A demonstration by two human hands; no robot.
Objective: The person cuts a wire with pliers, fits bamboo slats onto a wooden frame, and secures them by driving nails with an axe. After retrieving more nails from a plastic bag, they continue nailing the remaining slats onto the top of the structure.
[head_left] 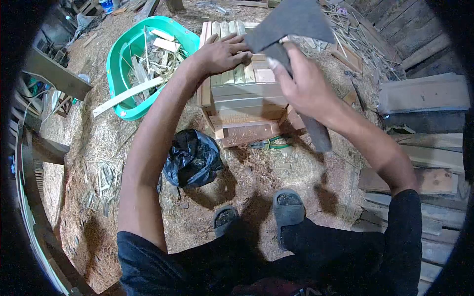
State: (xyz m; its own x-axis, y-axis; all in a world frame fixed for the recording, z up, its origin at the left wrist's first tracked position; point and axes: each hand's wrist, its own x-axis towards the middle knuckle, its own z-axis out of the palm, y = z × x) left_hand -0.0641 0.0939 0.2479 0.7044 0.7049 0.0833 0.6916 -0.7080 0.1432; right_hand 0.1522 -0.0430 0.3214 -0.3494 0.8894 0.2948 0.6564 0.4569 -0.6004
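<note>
My right hand [307, 83] is wrapped round the wooden handle of a hatchet [298, 22], close under its broad dark head. The blade hangs in the air over the right side of a slatted wooden crate [249, 91], and the handle's lower end slants down toward the floor. On the crate's top slats, at the left, my left hand [223, 54] lies palm down with its fingers spread. It holds nothing that I can see. Part of the crate's top is hidden behind the hatchet and my hands.
Left of the crate, a green plastic tub [111, 74] holds wood scraps, with a pale board [129, 96] across its rim. A black plastic bag [192, 160] stands before my feet. A green-handled tool [272, 144] lies by the crate. Planks [410, 180] are stacked at right.
</note>
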